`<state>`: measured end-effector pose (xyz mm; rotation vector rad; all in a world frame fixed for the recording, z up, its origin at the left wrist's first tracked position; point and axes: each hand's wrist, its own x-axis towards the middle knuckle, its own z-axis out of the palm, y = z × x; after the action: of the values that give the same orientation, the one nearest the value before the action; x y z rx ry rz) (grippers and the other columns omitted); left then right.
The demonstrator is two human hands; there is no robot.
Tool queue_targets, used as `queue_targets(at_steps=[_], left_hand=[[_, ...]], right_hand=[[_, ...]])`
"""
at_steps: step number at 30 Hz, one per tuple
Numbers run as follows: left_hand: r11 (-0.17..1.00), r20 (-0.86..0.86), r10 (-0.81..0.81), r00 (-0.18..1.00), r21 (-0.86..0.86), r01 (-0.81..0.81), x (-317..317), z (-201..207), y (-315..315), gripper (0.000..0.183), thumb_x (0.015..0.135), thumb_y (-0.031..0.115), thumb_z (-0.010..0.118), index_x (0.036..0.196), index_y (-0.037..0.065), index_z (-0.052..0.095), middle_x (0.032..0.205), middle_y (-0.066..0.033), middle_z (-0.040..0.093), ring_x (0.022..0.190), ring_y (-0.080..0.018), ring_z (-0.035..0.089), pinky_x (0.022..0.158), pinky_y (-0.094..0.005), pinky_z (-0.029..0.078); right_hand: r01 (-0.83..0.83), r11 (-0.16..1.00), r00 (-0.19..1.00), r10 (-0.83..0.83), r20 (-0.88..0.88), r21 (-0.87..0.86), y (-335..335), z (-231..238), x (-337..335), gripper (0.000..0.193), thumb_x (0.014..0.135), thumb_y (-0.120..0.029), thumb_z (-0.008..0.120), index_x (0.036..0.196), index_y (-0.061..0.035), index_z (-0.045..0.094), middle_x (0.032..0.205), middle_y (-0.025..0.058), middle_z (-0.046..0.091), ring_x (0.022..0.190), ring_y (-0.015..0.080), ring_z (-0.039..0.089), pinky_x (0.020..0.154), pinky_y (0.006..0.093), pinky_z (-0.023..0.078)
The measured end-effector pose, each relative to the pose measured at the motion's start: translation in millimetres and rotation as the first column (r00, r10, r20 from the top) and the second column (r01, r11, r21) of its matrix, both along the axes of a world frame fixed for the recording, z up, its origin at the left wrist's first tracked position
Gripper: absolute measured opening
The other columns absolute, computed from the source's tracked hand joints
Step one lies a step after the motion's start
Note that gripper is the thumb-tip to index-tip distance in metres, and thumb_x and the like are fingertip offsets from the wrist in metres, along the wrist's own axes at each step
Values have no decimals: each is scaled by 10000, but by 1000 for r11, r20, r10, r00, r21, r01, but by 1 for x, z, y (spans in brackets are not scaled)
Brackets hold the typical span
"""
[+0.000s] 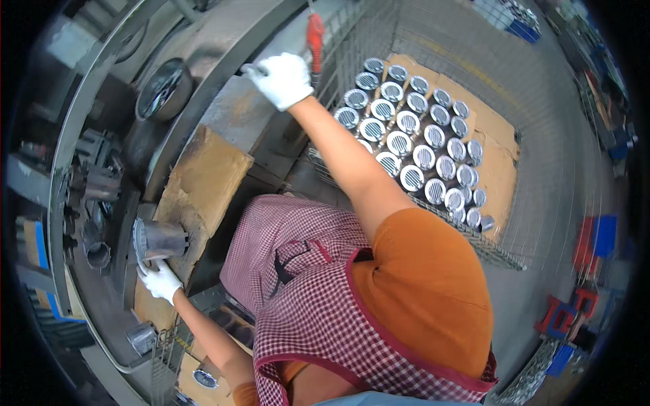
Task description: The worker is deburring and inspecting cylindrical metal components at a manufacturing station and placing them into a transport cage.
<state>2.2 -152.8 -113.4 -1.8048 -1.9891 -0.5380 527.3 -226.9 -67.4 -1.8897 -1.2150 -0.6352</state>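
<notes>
My left hand [160, 279], in a white glove, grips the near side of a flanged metal cylinder [162, 239], its fingers at the rim. The cylinder stands on a worn brown board [203, 172] at the bench edge. My right arm reaches far forward, and my gloved right hand [281, 80] is over the far end of a grey metal plate [237, 108]. Its fingers are partly stretched to the left, with nothing visible in them. Close to its right hangs a red tool [315, 37].
To the right, a wire cage [501, 254] holds rows of finned metal cylinders [408, 122] on cardboard [497, 132]. A metal bowl of small parts [164, 89] is at the far left. Metal fixtures [101, 183] and a curved frame [64, 145] stand left of the board.
</notes>
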Motion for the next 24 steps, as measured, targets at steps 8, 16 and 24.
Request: queue_targets(at_steps=[8,16,24], left_hand=[[983,69,-63,996,-167,74,14,19,-20,322,857,353,506,1022,144,688,1031,-133,664,951,-343,630,811,-467,496],[993,186,-30,982,-108,50,15,6,-24,364,884,446,520,1070,177,678,1181,-75,627,1113,-288,555,947,-431,405],[993,276,-43,960,-96,72,4,9,-19,320,875,400,535,1001,161,707,1113,-57,659,1062,-265,580,908,-446,413]], right_hand=[[0,996,996,9,92,-88,-9,2,4,263,776,-337,636,867,-110,732,766,145,680,729,338,653,692,433,519],[-387,921,908,389,155,-41,29,24,-75,203,778,-192,702,972,-135,686,967,75,681,875,272,633,770,395,487],[32,994,943,-66,327,107,95,64,-100,570,753,-465,711,1251,-226,569,1123,106,624,1023,347,587,841,469,462]])
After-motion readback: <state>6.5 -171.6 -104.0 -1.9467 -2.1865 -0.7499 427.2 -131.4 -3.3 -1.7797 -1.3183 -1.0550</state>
